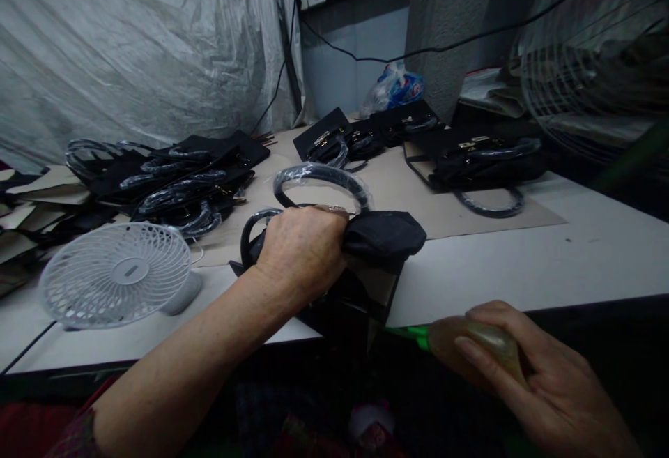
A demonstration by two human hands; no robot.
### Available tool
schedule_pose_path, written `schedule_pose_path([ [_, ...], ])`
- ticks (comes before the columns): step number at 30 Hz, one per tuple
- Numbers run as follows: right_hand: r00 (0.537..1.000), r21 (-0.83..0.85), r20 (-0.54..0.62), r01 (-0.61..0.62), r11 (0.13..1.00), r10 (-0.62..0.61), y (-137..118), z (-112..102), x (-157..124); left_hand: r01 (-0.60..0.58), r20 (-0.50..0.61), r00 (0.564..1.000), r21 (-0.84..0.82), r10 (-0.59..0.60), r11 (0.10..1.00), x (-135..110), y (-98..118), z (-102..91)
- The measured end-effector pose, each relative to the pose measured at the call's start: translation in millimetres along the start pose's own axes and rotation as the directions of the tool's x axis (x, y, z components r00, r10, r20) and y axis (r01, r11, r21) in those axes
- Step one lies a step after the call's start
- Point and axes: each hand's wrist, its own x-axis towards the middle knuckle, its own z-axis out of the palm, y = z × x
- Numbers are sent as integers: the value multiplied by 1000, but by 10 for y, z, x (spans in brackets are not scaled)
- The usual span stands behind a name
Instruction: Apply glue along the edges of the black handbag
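Observation:
My left hand [306, 242] is closed on a black handbag [366, 291] at the table's front edge. One of its handles, wrapped in clear plastic, loops up behind my knuckles, and a dark cloth-like part [387, 233] bulges out to the right of the hand. Lower right, my right hand [543, 374] grips a translucent brownish squeeze bottle [473, 348] with a green nozzle. The nozzle points left at the lower edge of the bag. Whether its tip touches the bag is too dark to tell.
A white round fan [122, 273] stands at the left on the white table [575, 263]. Black handbags are piled [193, 172] behind it, with another [475, 158] at the right. A plastic bag [394, 88] sits at the back. A large wire-caged fan [590, 60] looms upper right.

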Motion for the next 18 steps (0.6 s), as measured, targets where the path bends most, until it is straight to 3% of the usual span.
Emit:
schedule_pose_path([
  [6,998,-40,-49,48,998,-50,-20,13,-46,15,12,1000,13,-15,1000,-47,9,-9],
  [10,994,-45,-6,110,993,-110,2,0,-58,10,16,1000,-6,-10,1000,-71,17,-14],
  [18,995,-80,-3,101,992,-102,44,30,-82,5,24,1000,-42,-4,999,-125,-9,-17],
])
